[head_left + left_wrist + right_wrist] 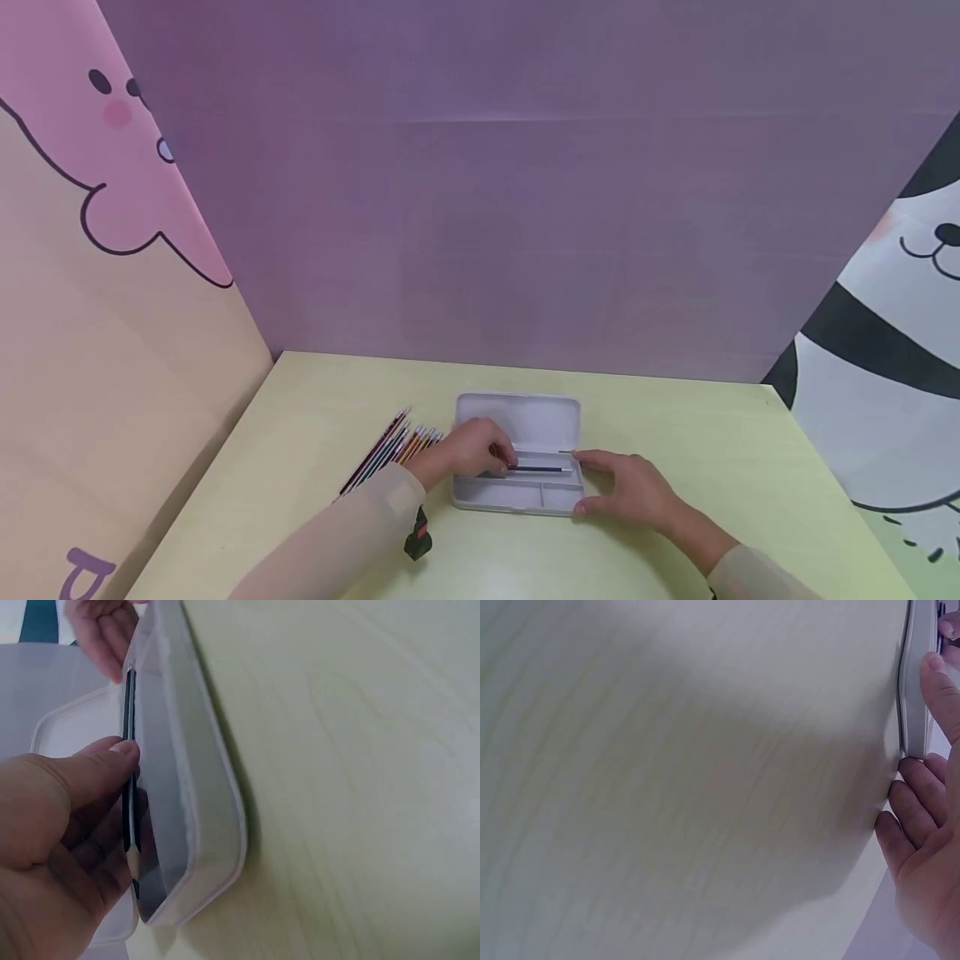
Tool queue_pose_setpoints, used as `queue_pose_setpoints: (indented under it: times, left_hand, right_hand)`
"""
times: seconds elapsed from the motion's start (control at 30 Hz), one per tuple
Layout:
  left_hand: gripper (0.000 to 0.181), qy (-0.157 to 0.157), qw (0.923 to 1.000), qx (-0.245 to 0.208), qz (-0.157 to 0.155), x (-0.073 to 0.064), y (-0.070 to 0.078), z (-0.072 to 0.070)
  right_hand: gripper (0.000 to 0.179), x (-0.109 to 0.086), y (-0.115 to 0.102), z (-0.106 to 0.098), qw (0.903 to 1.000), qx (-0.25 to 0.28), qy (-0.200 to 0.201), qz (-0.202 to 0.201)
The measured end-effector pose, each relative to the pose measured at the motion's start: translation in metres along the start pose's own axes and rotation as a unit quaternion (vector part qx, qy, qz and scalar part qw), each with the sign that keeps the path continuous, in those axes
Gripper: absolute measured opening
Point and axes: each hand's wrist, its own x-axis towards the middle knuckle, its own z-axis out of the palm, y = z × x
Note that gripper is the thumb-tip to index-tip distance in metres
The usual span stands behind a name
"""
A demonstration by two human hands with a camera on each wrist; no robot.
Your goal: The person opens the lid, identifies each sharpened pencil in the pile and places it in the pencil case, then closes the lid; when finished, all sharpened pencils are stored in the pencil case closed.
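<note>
A pale pencil case (487, 507) lies unfolded on the table, its lid (540, 417) tipped back. Between thumb and fingers, my left hand (477, 447) pinches a dark, striped pencil (130, 705) lengthwise over the case's long compartment. The pencil's sharpened point is toward the left end of the case in the left wrist view. My right hand (637, 492) holds the case's right end, thumb at the near corner and fingers at the far side. In the right wrist view, that thumb (936, 671) presses the case rim. Part of the case's inside is hidden behind my left hand.
Several pencils (382, 450) in mixed colours lie in a bundle left of the case, partly behind my left forearm. A small black item (418, 542) with a red mark shows beneath the left wrist. A purple panel (525, 208) stands behind the pale wood-grain table (675, 417).
</note>
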Motion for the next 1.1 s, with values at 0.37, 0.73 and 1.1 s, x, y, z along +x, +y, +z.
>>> queue_pose_setpoints:
  times: [0.37, 0.73, 1.1]
  left_hand:
    - [0.012, 0.022, 0.9984, 0.050, -0.017, -0.002, 0.009, 0.006]
    - [0.006, 0.039, 0.9959, 0.078, -0.020, -0.007, 0.007, 0.010]
    - [0.012, 0.029, 0.9977, 0.059, -0.016, -0.007, 0.001, 0.012]
  right_hand:
    - [0.087, 0.001, 0.001, -0.001, 1.0000, -0.002, 0.005, 0.001]
    - [0.086, -0.001, 0.000, 0.002, 0.9999, 0.001, 0.010, -0.004]
    - [0.086, -0.003, -0.004, 0.001, 0.9999, 0.002, 0.013, 0.002]
